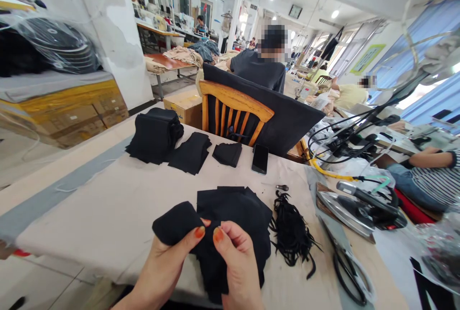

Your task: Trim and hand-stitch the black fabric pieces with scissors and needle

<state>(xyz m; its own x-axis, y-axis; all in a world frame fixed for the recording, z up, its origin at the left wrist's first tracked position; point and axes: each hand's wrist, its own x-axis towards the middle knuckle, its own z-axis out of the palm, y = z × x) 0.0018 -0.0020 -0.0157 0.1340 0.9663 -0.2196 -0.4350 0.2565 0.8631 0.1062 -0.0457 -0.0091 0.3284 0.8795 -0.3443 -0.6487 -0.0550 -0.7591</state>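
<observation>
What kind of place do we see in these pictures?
It looks like a garment sewing workshop. Stacks of cut black fabric lie on the table, large scissors and an iron rest at its right side, and sewing machines stand beyond.

The stacks (154, 135) left of the phone (259, 159) are matt black cloth; the phone is smooth and glossy. The surface (108, 214) under it wears pale, dull cloth. Behind it, the chair (235, 101) is varnished wood. To its right, the iron (350, 212) shows shiny metal, the shears (341, 252) metal blades.
</observation>
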